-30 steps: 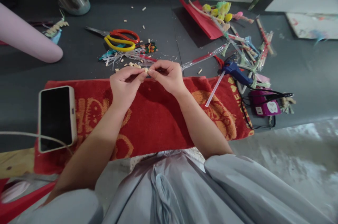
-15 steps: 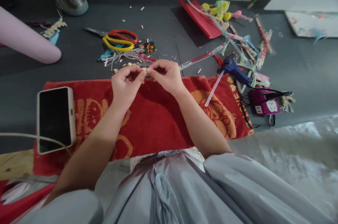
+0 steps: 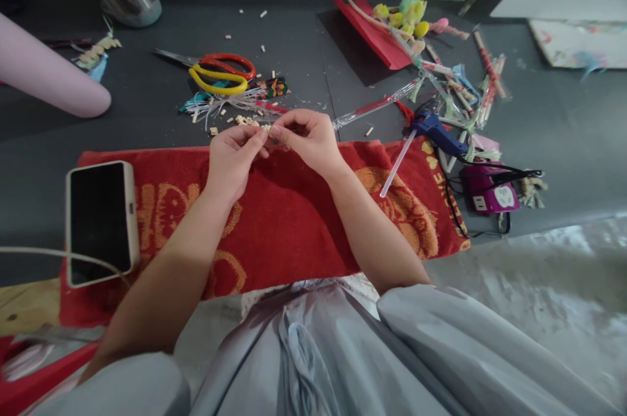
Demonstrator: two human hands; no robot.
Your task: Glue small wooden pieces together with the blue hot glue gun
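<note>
My left hand (image 3: 231, 158) and my right hand (image 3: 309, 142) meet fingertip to fingertip above the far edge of a red towel (image 3: 294, 220). Both are closed in a pinch on small pale pieces (image 3: 266, 130), mostly hidden by the fingers. Just beyond them lies a heap of short cream-coloured cut bits (image 3: 246, 121) on the dark tabletop. Scissors (image 3: 220, 73) with one red and one yellow handle rest behind the heap, over white strands (image 3: 220, 106) and a clear plastic strip (image 3: 372, 106).
At the right, a blue glue gun (image 3: 435, 132) with a clear stick lies near a purple power socket (image 3: 490, 187) and its black cord. A phone (image 3: 100, 220) lies on the towel's left. Behind are red paper (image 3: 375, 37), wrapped sticks (image 3: 487, 70) and a pink cylinder (image 3: 53, 73).
My left hand has turned slightly, its fingers shifting a little at the pinch. My right hand stays almost in place. The objects on the table lie as before.
</note>
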